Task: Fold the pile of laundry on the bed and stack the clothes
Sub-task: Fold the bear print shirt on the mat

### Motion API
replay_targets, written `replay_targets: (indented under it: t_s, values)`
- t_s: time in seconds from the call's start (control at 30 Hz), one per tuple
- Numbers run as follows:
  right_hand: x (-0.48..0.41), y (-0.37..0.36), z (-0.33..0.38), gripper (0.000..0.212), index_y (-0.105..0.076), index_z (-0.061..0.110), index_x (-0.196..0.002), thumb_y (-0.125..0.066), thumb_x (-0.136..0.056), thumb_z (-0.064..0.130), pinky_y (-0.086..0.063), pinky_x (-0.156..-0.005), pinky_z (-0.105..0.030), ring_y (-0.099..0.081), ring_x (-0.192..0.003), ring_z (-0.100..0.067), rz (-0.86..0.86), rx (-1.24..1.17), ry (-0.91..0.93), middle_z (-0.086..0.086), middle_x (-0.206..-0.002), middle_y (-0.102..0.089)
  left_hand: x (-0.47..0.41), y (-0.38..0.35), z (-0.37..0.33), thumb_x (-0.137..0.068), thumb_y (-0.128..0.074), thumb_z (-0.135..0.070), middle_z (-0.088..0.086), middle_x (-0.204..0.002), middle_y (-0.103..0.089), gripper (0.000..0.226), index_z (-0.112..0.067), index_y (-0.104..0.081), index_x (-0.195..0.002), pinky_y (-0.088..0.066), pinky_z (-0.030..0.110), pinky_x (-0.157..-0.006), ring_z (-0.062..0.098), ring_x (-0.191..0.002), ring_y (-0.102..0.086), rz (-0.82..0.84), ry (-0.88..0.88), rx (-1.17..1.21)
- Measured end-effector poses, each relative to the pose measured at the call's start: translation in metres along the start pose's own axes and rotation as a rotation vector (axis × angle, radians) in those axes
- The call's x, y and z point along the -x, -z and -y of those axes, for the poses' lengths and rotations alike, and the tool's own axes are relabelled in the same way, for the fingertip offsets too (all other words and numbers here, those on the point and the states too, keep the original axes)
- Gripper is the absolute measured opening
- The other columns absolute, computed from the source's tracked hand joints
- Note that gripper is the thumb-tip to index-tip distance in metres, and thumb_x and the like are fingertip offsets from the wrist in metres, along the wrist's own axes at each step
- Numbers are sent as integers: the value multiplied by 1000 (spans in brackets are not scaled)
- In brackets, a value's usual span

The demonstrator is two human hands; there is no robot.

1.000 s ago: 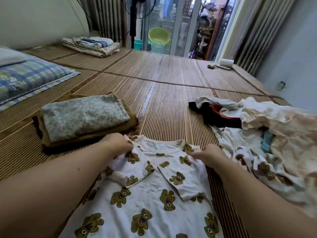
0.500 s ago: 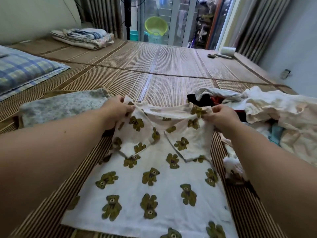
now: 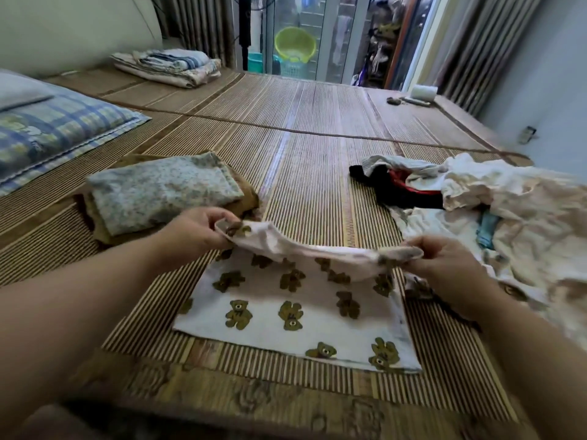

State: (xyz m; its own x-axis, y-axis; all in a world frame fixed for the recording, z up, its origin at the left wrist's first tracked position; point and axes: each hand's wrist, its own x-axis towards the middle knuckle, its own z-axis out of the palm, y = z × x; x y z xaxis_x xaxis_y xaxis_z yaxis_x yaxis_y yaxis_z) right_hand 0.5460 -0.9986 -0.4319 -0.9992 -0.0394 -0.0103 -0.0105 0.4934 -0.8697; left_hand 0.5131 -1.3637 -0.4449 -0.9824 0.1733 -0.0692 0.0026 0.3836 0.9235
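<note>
Pinching raised edge of white bear-print cotton shirt (image 3: 270,325) in left hand (image 3: 197,235) and right hand (image 3: 444,265), beside folded floral cloth stack (image 3: 158,192).

The shirt (image 3: 286,312) is white with little brown teddy bears. The folded cloth (image 3: 158,192) is pale grey with tiny flowers. The mat (image 3: 317,147) has brown and tan stripes. The pillow (image 3: 57,131) is blue check. The pile (image 3: 514,217) is cream, black and red. The basket (image 3: 295,42) is yellow-green.
</note>
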Motion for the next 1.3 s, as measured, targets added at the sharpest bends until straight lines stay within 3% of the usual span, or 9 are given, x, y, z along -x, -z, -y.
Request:
replay_targets:
  t_s: [0.1, 0.2, 0.37, 0.5, 0.73, 0.93, 1.03, 1.13, 1.3]
  values:
    - [40, -14, -11, 14, -66, 16, -79, -64, -88, 6, -42, -56, -17, -56, -61, -4, 99, 293, -67, -2, -75, -65, 29, -7, 24, -80, -69, 6, -10, -63, -67, 34, -23, -66, -63, -46, 9, -58, -6, -59, -59, 65, 46, -338]
    - [64, -31, -17, 20, -70, 22, -86, -57, -89, 7, -46, -55, -13, -61, -73, -1, 206, 547, -187, 7, -85, -67, 43, -13, 41, -78, -59, 1, -10, -97, -70, 37, -32, -67, -62, -54, 29, -84, 5, -90, -64, 186, 105, -701]
    - [82, -67, -2, 31, -64, 23, -117, -41, -99, 35, -46, -87, -31, -56, -100, -15, 56, 587, -189, 0, -118, -65, 61, -17, 40, -80, -63, -11, -18, -113, -58, 40, -43, -64, -105, -46, 24, -92, 1, -103, -54, 252, -11, -805]
    - [62, -106, -17, 55, -32, 40, -145, -26, -95, 62, -31, -110, -50, -17, -146, -27, 172, 864, -227, -9, -158, -23, 67, -24, 40, -90, -58, -35, -17, -114, -58, 32, -41, -63, -120, -46, 27, -90, 3, -105, -50, 184, -96, -960]
    - [-22, -83, -32, 62, 2, 48, -149, -25, -95, 63, 2, -113, -61, 15, -147, -28, 360, 1105, -149, -2, -161, 14, 68, -54, 36, -87, -38, -71, -14, -87, -62, 51, -36, -70, -106, -35, 29, -72, 8, -84, -54, 142, -273, -1191]
    - [-73, -75, -19, 64, -8, 39, -152, -39, -98, 50, -2, -118, -57, 4, -149, -31, 151, 1296, -70, -5, -163, 1, 77, -95, 10, -92, -45, -59, -10, -108, -65, 45, -32, -63, -123, -43, 33, -89, 10, -103, -49, 395, -370, -996]
    - [-44, -85, -11, 50, -37, 31, -145, -50, -97, 35, -29, -114, -47, -35, -139, -21, 20, 1033, 117, -2, -152, -38, 70, -96, 5, -94, -47, -53, -13, -119, -64, 40, -36, -58, -129, -43, 35, -96, 8, -112, -45, 378, -373, -913]
    - [13, -103, 3, 30, -63, 24, -123, -59, -94, 25, -47, -91, -19, -60, -101, -4, 111, 651, 217, 5, -121, -66, 58, -72, 13, -90, -51, -55, -17, -134, -55, 45, -41, -54, -132, -38, 37, -104, 9, -126, -36, 297, -269, -887]
    - [78, -123, 13, 46, -64, 35, -119, -60, -82, 61, -45, -95, -21, -55, -104, 2, 317, 614, 248, 17, -116, -64, 56, -38, 32, -79, -53, -43, -22, -152, -32, 60, -49, -43, -138, -21, 42, -118, 9, -141, -21, 386, -70, -964]
